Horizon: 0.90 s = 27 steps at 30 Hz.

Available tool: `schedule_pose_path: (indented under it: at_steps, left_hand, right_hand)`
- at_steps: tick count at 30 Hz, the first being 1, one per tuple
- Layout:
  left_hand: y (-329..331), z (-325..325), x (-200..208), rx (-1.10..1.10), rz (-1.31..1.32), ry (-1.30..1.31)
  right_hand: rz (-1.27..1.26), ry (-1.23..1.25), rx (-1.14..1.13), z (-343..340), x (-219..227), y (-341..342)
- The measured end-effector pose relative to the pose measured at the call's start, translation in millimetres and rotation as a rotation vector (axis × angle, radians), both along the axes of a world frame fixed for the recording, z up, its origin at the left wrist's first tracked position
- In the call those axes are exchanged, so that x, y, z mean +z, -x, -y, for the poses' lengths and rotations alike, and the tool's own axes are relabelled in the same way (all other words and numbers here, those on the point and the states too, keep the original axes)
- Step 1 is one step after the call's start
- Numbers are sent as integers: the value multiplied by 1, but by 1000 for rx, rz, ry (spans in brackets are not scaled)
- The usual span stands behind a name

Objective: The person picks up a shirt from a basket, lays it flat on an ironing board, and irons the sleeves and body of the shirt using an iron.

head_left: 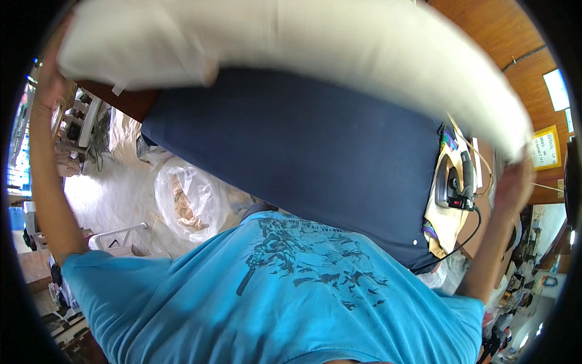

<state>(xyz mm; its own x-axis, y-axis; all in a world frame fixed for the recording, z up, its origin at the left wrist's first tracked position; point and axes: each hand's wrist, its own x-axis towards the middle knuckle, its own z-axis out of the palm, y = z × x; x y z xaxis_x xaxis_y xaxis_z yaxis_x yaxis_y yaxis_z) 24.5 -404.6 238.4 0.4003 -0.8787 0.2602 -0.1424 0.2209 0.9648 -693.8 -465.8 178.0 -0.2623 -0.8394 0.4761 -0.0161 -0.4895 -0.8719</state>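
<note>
Two ends of pale cloth (291, 39), above the far edge of the navy tabletop (291, 139), sit in the blurred, seemingly closed left hand (53, 91) and right hand (513, 187). Even tension, clear of the iron (458, 185) at the right edge, should limit creases.

White cloth (339, 36): fabric, soft and matt; motion blur hides the weave.
Counter (303, 139): covered in navy cloth, matt and mostly smooth, with a few pale specks.
Iron (458, 182): shiny metal on the body, black plastic-looking handle (467, 170).
Iron's cord (476, 230): black, smooth-looking.
Iron's resting cloth (448, 221): pale fabric with a patterned, coloured edge, matt and creased.
Bag (211, 188): clear thin plastic, glossy, crinkled.
Beige cloth in the bag (185, 206): crumpled, matt.
T-shirt (200, 297): turquoise knit-looking cloth, matt, softly wrinkled, with a flat dark print.
Floor (109, 197): pale, smooth, glossy.
Wall panel (473, 21): brown wood, smooth, faintly lustrous.
</note>
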Motion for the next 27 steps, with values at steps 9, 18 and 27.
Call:
schedule_pose_path:
  at_steps: [9, 18, 27]
  left_hand:
    - [66, -65, -298, -279, -455, -961]
    - [57, -156, -305, -310, -555, -1143]
    - [81, -109, -383, 540, 391, -554]
  right_hand:
    - [-341, -927, -117, -145, -234, -42]
    - [-334, -1154, -202, -292, -339, 5]
    - [-456, -1223, -57, -249, -306, -1]
